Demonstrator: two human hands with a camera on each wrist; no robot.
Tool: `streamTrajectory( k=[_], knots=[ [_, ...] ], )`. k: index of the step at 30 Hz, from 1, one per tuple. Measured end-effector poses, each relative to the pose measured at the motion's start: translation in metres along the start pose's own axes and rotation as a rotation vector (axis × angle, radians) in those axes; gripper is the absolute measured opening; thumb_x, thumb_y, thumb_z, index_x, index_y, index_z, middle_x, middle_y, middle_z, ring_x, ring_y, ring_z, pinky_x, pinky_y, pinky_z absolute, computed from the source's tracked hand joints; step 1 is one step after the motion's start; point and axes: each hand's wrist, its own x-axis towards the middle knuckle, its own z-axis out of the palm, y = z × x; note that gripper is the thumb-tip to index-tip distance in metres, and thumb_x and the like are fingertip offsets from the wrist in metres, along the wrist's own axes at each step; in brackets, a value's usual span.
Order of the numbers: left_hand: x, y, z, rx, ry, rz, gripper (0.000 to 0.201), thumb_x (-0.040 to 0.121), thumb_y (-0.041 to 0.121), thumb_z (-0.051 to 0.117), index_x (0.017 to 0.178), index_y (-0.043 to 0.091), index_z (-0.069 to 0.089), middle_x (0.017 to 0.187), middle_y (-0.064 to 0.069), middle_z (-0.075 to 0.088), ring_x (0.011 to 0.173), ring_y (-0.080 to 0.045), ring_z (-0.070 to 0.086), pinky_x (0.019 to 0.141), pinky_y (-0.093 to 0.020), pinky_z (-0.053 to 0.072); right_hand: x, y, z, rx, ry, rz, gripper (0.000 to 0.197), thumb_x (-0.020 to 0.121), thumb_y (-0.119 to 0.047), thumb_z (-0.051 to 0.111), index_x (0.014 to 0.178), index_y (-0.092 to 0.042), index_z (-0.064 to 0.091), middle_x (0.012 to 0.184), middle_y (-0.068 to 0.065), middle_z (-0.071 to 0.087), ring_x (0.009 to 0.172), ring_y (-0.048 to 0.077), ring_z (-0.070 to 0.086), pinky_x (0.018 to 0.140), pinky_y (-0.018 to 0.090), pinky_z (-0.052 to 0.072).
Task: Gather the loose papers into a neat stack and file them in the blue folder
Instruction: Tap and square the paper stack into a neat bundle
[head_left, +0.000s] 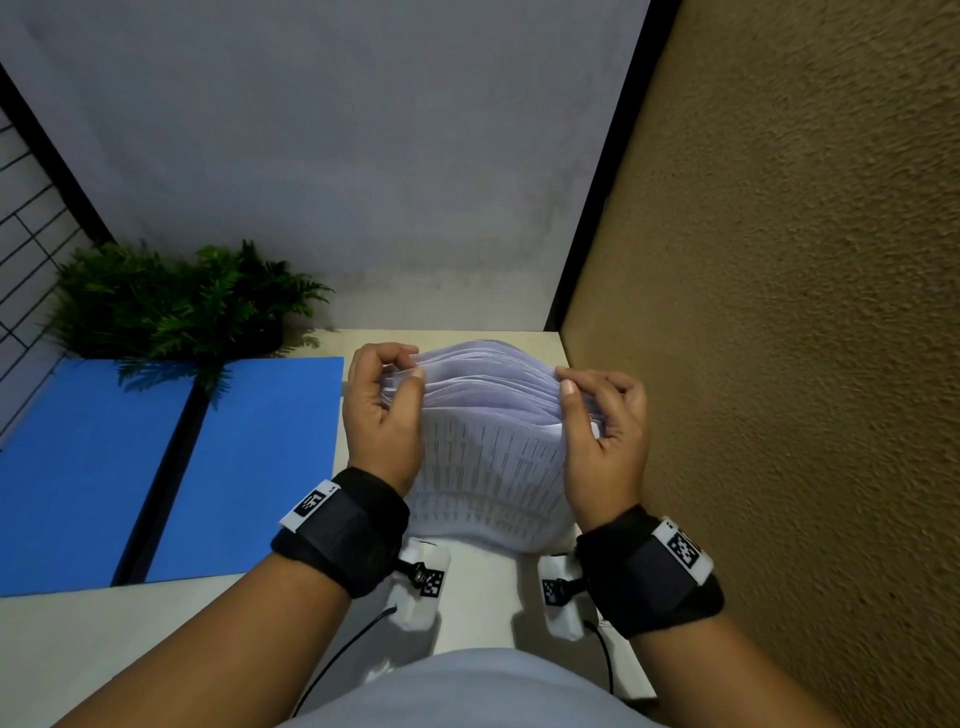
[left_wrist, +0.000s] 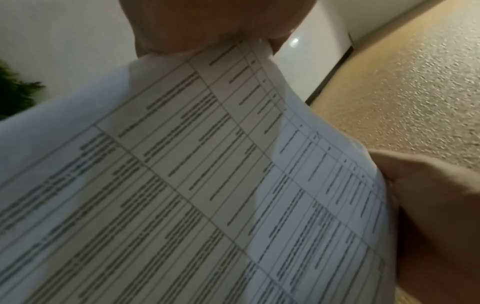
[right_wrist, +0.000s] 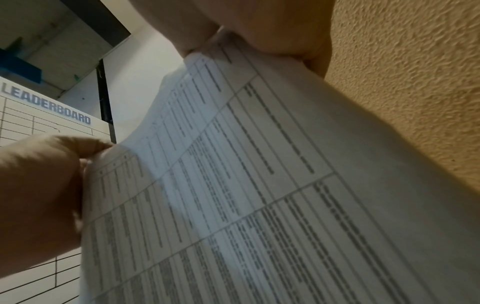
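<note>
At nine o'clock on the pale surface (head_left: 93, 639) the blue folder (head_left: 156, 467) lies spread flat, both leaves showing, with a green fern (head_left: 182, 301) at its far edge. Just right of the folder's edge, the left hand (head_left: 382, 415) clamps the left margin of the paper stack (head_left: 493, 452), thumb on the printed face and fingers curled behind. The stack stands upright in front of the chest at about twelve o'clock, bowed in the middle, its top edges fanned and uneven. At three o'clock the right hand (head_left: 605, 447) pinches the opposite margin the same way, close to the textured tan wall (head_left: 779, 312). Whether the lower edge touches the surface is hidden by the wrists.

The sheets look gathered but not yet squared. To do this well, I would loosen both grips slightly, let the sheets drop onto the surface and tap the bottom edge until the tops level, then turn the stack and tap a side. Squeezing hard keeps the bow and locks in the stagger. After that, carry it toward nine o'clock onto the folder.
</note>
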Motion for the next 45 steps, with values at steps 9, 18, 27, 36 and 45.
streamTrajectory(
  k=[9, 18, 27, 36, 45],
  knots=[
    [-0.004, -0.004, -0.007, -0.114, -0.2, -0.033, 0.082, 0.062, 0.047, 0.077, 0.129, 0.03, 0.033, 0.114, 0.01, 0.048, 0.1, 0.013, 0.053, 0.083, -0.008, 0.046, 0.0, 0.007, -0.001, 0.002, 0.014, 0.025, 0.024, 0.091, -0.042, 0.05, 0.104, -0.031, 0.066, 0.103, -0.015, 0.047, 0.099, -0.011, 0.049, 0.082, 0.006, 0.043],
    [0.003, -0.04, -0.024, -0.019, -0.563, -0.481, 0.074, 0.063, 0.012, 0.089, 0.129, 0.019, 0.055, 0.118, 0.001, 0.069, 0.106, -0.005, 0.066, 0.092, -0.03, 0.056, 0.0, 0.031, -0.02, 0.311, -0.208, 0.284, 0.101, 0.055, -0.061, 0.079, 0.14, -0.031, 0.035, 0.121, -0.009, 0.053, 0.106, 0.004, 0.061, 0.081, 0.021, 0.056],
    [0.008, -0.052, -0.014, -0.006, -0.581, -0.678, 0.04, 0.073, 0.002, 0.08, 0.105, 0.021, 0.066, 0.115, -0.008, 0.069, 0.112, -0.024, 0.062, 0.099, -0.046, 0.049, -0.005, 0.095, -0.015, 0.08, -0.418, 0.58, 0.054, 0.062, -0.01, 0.088, 0.111, -0.011, 0.064, 0.103, 0.0, 0.068, 0.106, 0.023, 0.064, 0.084, 0.03, 0.056],
    [0.008, -0.055, -0.025, -0.098, -0.531, -0.687, 0.053, 0.067, 0.002, 0.084, 0.115, 0.015, 0.066, 0.113, -0.006, 0.072, 0.108, -0.019, 0.066, 0.088, -0.034, 0.057, -0.004, 0.077, -0.022, 0.241, -0.463, 0.647, 0.047, 0.063, 0.014, 0.08, 0.1, -0.014, 0.069, 0.108, 0.011, 0.072, 0.106, 0.027, 0.066, 0.087, 0.044, 0.057],
    [-0.015, -0.076, -0.018, -0.099, -0.482, -0.756, 0.035, 0.075, -0.004, 0.077, 0.103, 0.015, 0.068, 0.11, -0.008, 0.071, 0.106, -0.025, 0.065, 0.084, -0.032, 0.054, -0.017, 0.097, -0.015, 0.211, -0.416, 0.702, 0.041, 0.072, 0.014, 0.074, 0.105, -0.008, 0.066, 0.112, 0.013, 0.069, 0.106, 0.026, 0.064, 0.094, 0.045, 0.054]
  ],
)
